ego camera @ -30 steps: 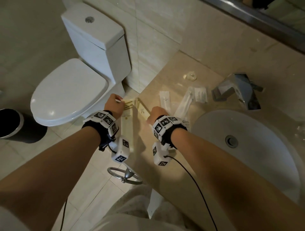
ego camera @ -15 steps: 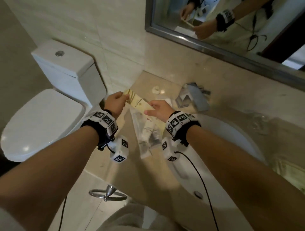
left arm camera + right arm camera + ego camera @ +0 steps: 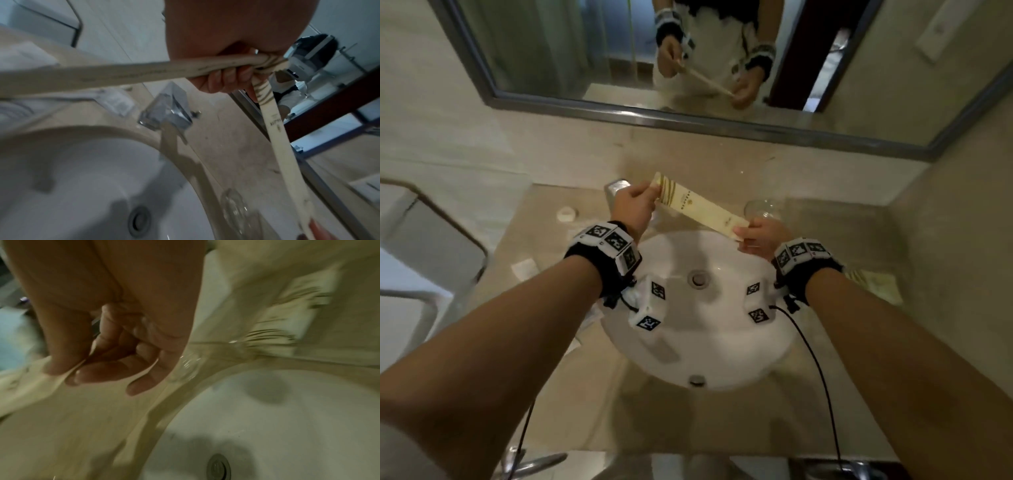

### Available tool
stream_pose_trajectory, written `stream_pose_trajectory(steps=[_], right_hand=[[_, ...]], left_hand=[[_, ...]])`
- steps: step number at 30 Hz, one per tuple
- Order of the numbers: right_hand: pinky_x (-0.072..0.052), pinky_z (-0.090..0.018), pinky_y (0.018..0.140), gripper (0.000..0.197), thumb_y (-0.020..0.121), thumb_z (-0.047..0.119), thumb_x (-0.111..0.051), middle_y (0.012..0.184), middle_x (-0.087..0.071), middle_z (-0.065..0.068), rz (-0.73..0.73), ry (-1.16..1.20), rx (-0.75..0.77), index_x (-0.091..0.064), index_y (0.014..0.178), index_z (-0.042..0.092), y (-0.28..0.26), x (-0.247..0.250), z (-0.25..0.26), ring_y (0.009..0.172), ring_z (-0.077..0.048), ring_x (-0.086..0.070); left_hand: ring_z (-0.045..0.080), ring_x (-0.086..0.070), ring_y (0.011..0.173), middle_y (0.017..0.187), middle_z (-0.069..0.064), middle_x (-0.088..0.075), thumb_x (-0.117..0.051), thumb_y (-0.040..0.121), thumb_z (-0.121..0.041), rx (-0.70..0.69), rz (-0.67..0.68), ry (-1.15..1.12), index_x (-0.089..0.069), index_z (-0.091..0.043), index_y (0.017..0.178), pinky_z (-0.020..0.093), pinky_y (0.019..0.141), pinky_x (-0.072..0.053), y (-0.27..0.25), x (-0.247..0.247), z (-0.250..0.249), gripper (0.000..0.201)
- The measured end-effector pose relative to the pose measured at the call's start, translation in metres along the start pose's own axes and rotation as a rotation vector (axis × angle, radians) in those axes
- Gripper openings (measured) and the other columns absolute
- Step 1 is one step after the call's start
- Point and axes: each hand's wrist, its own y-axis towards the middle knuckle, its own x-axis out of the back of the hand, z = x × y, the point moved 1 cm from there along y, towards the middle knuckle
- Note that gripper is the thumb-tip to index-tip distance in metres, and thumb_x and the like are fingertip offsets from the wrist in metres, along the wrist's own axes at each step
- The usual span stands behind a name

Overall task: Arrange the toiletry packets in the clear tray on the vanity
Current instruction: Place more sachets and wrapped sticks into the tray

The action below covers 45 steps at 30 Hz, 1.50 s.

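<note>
Both hands hold a long cream packet with gold stripes above the sink basin. My left hand grips its striped end. My right hand pinches the other end between thumb and forefinger. In the left wrist view my left hand also grips a second cream packet, which runs off to the left. The clear tray lies on the vanity right of the basin, beside my right wrist, with gold-striped packets in it.
A clear glass stands behind my right hand. The chrome faucet sits at the back of the sink, partly hidden by my left hand. White packets and a small white cap lie on the left counter. A mirror hangs above.
Both hands have carried the cream packet to the right, from the counter's left end by the toilet to above the basin. The head view has swung right with them.
</note>
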Motion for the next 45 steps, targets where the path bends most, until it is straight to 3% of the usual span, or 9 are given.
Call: stream_pose_trajectory(steps=[8, 16, 20, 22, 25, 32, 36, 42, 45], right_hand=[[-0.057, -0.024, 0.048, 0.011, 0.092, 0.005, -0.054, 0.083, -0.06, -0.01, -0.363, 0.594, 0.04, -0.055, 0.081, 0.007, -0.044, 0.126, -0.043, 0.052, -0.016, -0.068], [-0.052, -0.02, 0.045, 0.01, 0.088, 0.005, -0.06, 0.083, -0.058, -0.008, -0.663, 0.439, -0.026, -0.055, 0.097, 0.004, -0.08, 0.234, -0.102, 0.068, -0.017, -0.059], [-0.045, -0.025, 0.058, 0.018, 0.089, 0.012, -0.061, 0.068, -0.054, -0.003, -0.743, 0.105, -0.115, -0.055, 0.072, 0.013, -0.097, 0.276, -0.135, 0.058, -0.013, -0.049], [-0.042, -0.028, 0.058, 0.008, 0.088, 0.016, -0.062, 0.063, -0.053, -0.005, -0.696, -0.047, -0.171, -0.062, 0.09, 0.008, -0.101, 0.283, -0.146, 0.056, -0.016, -0.047], [-0.039, -0.022, 0.054, 0.056, 0.09, 0.014, -0.06, 0.063, -0.053, -0.004, -0.681, -0.124, -0.225, -0.038, 0.139, 0.0, -0.095, 0.286, -0.158, 0.054, -0.014, -0.045], [-0.04, -0.013, 0.035, 0.049, 0.09, 0.017, -0.06, 0.098, -0.056, -0.008, -0.569, -0.246, -0.305, -0.048, 0.132, -0.003, -0.054, 0.261, -0.162, 0.056, -0.01, -0.052], [-0.043, -0.025, 0.064, 0.064, 0.086, 0.023, -0.065, 0.129, -0.057, -0.016, -0.638, -0.238, -0.344, -0.038, 0.14, 0.001, -0.035, 0.255, -0.17, 0.102, -0.022, -0.06], [-0.054, -0.033, 0.06, 0.047, 0.087, 0.016, -0.064, 0.109, -0.063, -0.015, -0.74, -0.117, -0.33, -0.045, 0.127, 0.001, -0.032, 0.25, -0.177, 0.078, -0.027, -0.063], [-0.053, -0.047, 0.09, 0.05, 0.087, 0.027, -0.062, 0.126, -0.057, -0.018, -0.873, -0.277, -0.365, -0.042, 0.126, 0.002, -0.037, 0.247, -0.169, 0.106, -0.036, -0.062]], left_hand=[[0.01, -0.031, 0.042, 0.052, 0.002, -0.037, -0.052, 0.092, -0.017, 0.102, 0.323, 0.182, -0.059, -0.012, 0.074, 0.011, 0.03, -0.022, -0.032, -0.131, 0.014, 0.02], [0.008, -0.038, 0.043, 0.047, -0.001, -0.044, -0.051, 0.091, -0.015, 0.108, 0.497, 0.306, -0.06, -0.01, 0.074, 0.009, 0.029, -0.025, -0.073, -0.245, 0.034, 0.02], [0.011, -0.037, 0.051, 0.056, 0.0, -0.044, -0.046, 0.094, -0.028, 0.071, 0.499, 0.359, -0.065, -0.006, 0.084, 0.019, 0.049, -0.031, -0.082, -0.274, 0.049, 0.031], [0.011, -0.041, 0.056, 0.065, 0.003, -0.05, -0.044, 0.095, -0.034, 0.073, 0.46, 0.355, -0.066, -0.003, 0.091, 0.022, 0.065, -0.037, -0.082, -0.278, 0.056, 0.039], [0.014, -0.047, 0.066, 0.074, 0.004, -0.055, -0.042, 0.096, -0.035, 0.022, 0.4, 0.381, -0.065, -0.002, 0.097, 0.017, 0.06, -0.04, -0.081, -0.28, 0.065, 0.04], [0.045, -0.057, 0.107, 0.108, 0.031, -0.062, -0.03, 0.099, -0.038, 0.06, 0.257, 0.413, -0.058, 0.006, 0.111, 0.045, 0.085, -0.047, -0.065, -0.262, 0.078, 0.054], [0.038, -0.058, 0.097, 0.096, 0.021, -0.058, -0.03, 0.098, -0.039, 0.064, 0.209, 0.493, -0.056, 0.006, 0.106, 0.039, 0.079, -0.045, -0.054, -0.248, 0.083, 0.053], [0.039, -0.06, 0.103, 0.11, 0.026, -0.063, -0.042, 0.095, -0.032, 0.129, 0.189, 0.485, -0.058, 0.004, 0.107, 0.048, 0.089, -0.051, -0.041, -0.238, 0.086, 0.041], [0.029, -0.059, 0.082, 0.079, 0.008, -0.063, -0.052, 0.089, -0.032, 0.123, 0.191, 0.411, -0.058, -0.011, 0.08, 0.041, 0.077, -0.051, -0.04, -0.241, 0.084, 0.024]])
